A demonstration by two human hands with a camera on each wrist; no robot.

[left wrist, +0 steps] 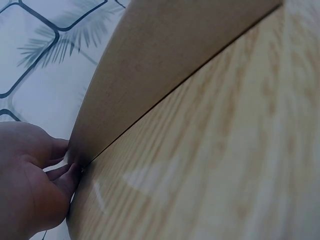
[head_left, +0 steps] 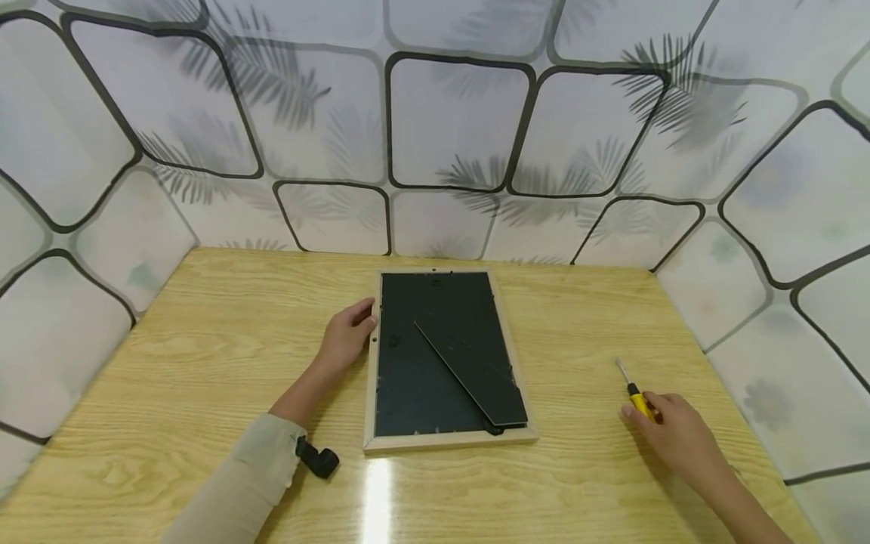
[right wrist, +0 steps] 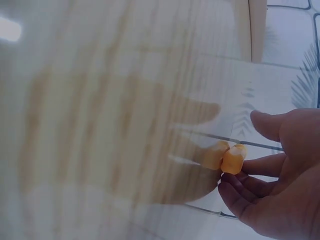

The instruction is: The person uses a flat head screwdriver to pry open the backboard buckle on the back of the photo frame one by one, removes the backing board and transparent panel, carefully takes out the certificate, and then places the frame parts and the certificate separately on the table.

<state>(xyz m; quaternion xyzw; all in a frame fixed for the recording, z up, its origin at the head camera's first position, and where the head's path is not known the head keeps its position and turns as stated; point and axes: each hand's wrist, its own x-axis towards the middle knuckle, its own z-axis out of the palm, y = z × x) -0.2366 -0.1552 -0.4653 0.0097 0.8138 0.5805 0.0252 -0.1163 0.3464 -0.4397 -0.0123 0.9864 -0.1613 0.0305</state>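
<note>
While touching picture frame (head_left: 448, 440) at left edge with left hand (head_left: 343, 336), thumb and fingers slightly apart, gripping screwdriver (head_left: 635, 391) by yellow handle with curled right hand (head_left: 680, 438). For picture frame: lying flat on surface (head_left: 578, 332), holding black backing (head_left: 421, 393), with stand (head_left: 476, 370) slanting to lower right corner. Well apart from screwdriver, with surface between and wall (head_left: 455, 121) beyond far edge.

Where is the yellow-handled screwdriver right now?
In the head view, the screwdriver is on the right side of the table, at the right hand, right of the picture frame.
</note>
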